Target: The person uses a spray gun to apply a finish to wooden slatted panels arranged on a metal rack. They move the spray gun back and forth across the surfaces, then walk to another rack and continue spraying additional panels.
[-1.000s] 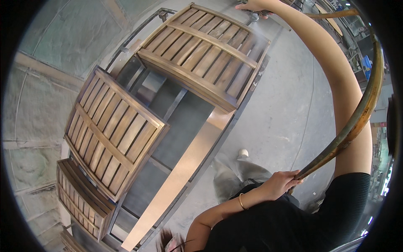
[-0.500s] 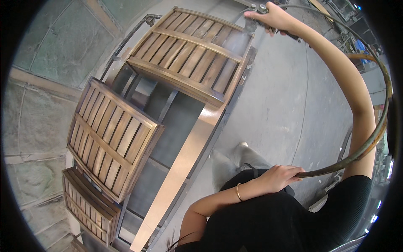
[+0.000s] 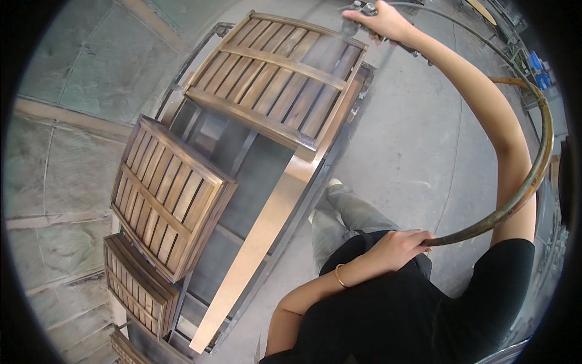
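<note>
Raised at the far side, my right hand (image 3: 388,23) is closed around a spray gun (image 3: 351,25). A pale mist comes from the gun over the right end of a slatted wooden panel (image 3: 267,70). The panel has brown slats with dark gaps and a crosswise rail. My left hand (image 3: 400,250), with a bracelet at the wrist, is held near my waist. Its fingers are wrapped around the hose (image 3: 485,223), which loops up past my right arm and back toward the gun.
Nearer on the left lie a second slatted panel (image 3: 167,200) and a smaller one (image 3: 136,285). A metal frame (image 3: 227,233) and a long light-brown board (image 3: 251,261) run below the panels. Stained sheeting (image 3: 73,158) covers the left side. Grey floor (image 3: 418,151) extends on the right.
My right hand and the spray gun have shifted slightly left, and the mist with them. The view has shifted, showing part of another panel at the lower left. My left hand keeps its hold.
</note>
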`<state>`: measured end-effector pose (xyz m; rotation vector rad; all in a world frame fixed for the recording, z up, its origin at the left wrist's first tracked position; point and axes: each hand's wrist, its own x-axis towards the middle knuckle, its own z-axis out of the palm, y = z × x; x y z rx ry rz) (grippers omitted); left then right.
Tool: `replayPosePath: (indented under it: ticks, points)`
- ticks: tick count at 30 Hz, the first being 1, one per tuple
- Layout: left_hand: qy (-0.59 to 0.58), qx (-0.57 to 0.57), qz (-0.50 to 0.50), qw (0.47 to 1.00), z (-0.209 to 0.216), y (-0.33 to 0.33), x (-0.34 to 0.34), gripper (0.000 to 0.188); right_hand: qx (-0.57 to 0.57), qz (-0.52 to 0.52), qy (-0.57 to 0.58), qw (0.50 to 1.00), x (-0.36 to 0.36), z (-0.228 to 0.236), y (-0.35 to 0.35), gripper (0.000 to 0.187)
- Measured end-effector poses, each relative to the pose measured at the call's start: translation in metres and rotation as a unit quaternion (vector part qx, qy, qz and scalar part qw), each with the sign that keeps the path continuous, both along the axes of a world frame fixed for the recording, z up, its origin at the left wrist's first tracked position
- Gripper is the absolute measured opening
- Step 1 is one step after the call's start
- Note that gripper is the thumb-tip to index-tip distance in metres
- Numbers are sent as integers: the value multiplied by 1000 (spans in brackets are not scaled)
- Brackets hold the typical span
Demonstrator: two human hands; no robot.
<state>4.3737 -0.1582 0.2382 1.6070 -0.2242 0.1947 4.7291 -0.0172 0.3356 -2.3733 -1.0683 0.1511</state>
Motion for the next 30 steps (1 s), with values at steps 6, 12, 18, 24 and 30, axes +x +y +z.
replayPosePath:
  ticks: [6,12,18,24,30]
  points:
    - [7,17,47,999,12,13,42,23,37,15,-161,986,88,3,-3,44]
    - [5,22,76,997,17,13,82,22,-19,50,11,999,66,-11,28,62]
    - [35,36,91,995,16,19,106,23,66,179,263,946,-3,-23,63,55]
    - [76,26,111,991,17,31,116,26,44,123,132,982,37,-25,85,55]
    - [151,-18,117,981,12,45,122,27,37,11,45,998,133,-27,102,65]
